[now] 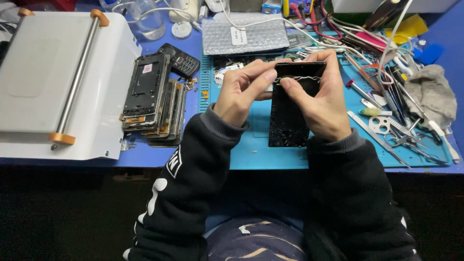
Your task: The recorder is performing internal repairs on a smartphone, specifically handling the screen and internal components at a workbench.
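Teal mat [251,150] under cracked phone screen [288,121]

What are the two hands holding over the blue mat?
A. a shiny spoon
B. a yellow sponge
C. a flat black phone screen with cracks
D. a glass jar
C: the left hand and right hand both grip a flat black cracked phone screen above the blue mat.
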